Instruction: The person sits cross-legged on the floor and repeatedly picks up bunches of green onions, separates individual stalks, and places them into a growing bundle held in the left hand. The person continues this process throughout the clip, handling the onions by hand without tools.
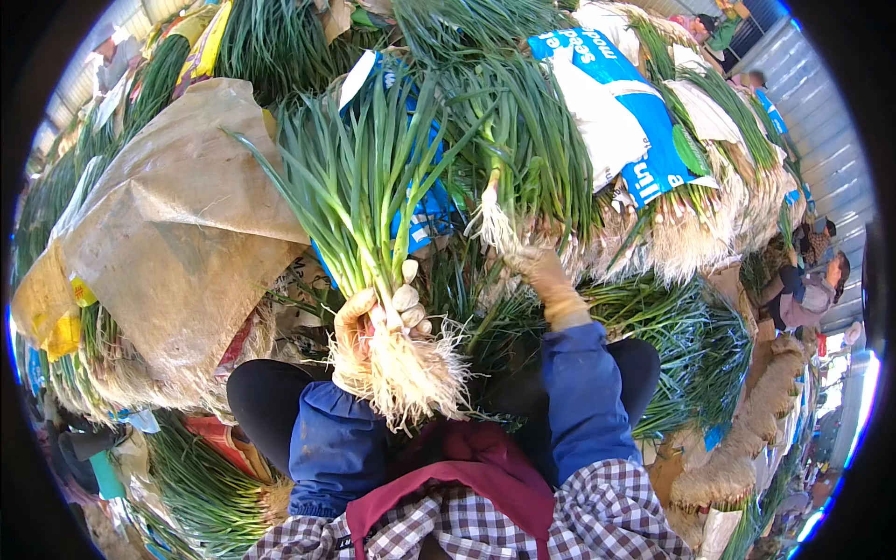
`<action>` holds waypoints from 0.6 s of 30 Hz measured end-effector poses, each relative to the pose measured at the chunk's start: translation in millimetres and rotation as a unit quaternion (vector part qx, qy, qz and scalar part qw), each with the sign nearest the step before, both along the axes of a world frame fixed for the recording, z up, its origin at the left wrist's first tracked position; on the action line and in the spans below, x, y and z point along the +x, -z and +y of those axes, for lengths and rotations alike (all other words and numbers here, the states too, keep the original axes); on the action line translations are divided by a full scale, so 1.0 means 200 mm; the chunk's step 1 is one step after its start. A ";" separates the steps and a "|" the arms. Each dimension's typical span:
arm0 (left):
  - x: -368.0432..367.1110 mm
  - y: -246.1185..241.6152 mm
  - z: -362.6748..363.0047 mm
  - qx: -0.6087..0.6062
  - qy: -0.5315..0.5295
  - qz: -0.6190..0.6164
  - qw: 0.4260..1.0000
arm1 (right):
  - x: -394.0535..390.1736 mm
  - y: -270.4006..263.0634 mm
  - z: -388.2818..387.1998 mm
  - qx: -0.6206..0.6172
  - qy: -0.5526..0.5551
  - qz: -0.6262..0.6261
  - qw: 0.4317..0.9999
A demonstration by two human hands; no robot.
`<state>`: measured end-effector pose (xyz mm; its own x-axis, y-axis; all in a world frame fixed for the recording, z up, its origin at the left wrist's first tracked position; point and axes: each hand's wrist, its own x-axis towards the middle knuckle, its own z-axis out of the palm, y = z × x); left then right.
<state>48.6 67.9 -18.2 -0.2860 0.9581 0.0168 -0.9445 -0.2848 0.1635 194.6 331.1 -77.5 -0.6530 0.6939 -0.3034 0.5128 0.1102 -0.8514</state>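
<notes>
My left hand (353, 318), in a tan glove, is closed around a thick bunch of green garlic or onion plants (378, 238). The gloved fingertips show at the bunch's right side. Long leaves fan away from me, and a pale tangle of roots (409, 374) hangs toward my lap. To the right, my gloved right hand (542, 276) is at the root end of a single plant (493, 185), its fingers closed on the root tips. That hand is slightly blurred. The single plant's leaves overlap a heap of similar plants (539, 140) behind it.
A brown plastic sheet (175, 231) covers piled bundles on the left. Blue and white printed sacking (616, 112) lies across bundles at the right. Loose greens (679, 343) lie beside my right knee. At the far right a person (812, 294) sits near a corrugated metal wall (833, 161).
</notes>
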 end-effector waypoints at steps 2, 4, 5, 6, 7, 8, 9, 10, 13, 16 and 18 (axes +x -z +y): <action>0.02 0.01 0.02 -0.040 -0.013 0.007 0.999 | 0.03 0.02 -0.01 0.074 0.007 0.037 0.997; 0.04 0.02 0.02 -0.049 -0.023 0.003 0.999 | 0.06 0.04 -0.02 -0.025 0.050 0.136 0.989; 0.04 0.02 0.02 0.016 -0.013 -0.026 0.999 | 0.08 0.04 -0.02 -0.089 0.046 0.160 0.982; 0.04 0.02 0.02 0.000 -0.014 -0.019 1.000 | 0.07 0.04 -0.03 -0.101 0.040 0.209 0.972; 0.04 0.02 0.02 0.020 -0.016 -0.003 1.000 | 0.08 0.03 -0.04 -0.119 0.037 0.221 0.967; 0.04 0.02 0.02 0.029 -0.010 -0.022 0.999 | 0.08 0.01 -0.06 -0.167 0.051 0.208 0.962; 0.05 0.02 0.02 -0.002 -0.014 -0.006 1.000 | 0.08 -0.01 -0.09 -0.208 0.087 0.179 0.958; 0.06 0.02 0.02 -0.031 -0.034 0.008 0.999 | 0.09 -0.05 -0.14 -0.217 0.069 0.187 0.955; 0.09 0.03 0.04 -0.071 -0.025 0.036 0.997 | 0.09 -0.17 -0.31 -0.216 -0.048 0.193 0.956; 0.09 0.04 0.05 -0.087 -0.006 0.012 0.996 | 0.13 -0.32 -0.44 -0.150 -0.032 0.250 0.956; 0.07 0.04 0.03 -0.052 -0.007 -0.002 0.999 | 0.23 -0.42 -0.48 -0.098 0.051 0.287 0.952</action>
<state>61.9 74.2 -26.9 -0.2996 0.9504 -0.0835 -0.9413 -0.2802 0.1884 240.6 234.8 5.7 -0.6822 0.7295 -0.0483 -0.0430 -0.1060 -0.9934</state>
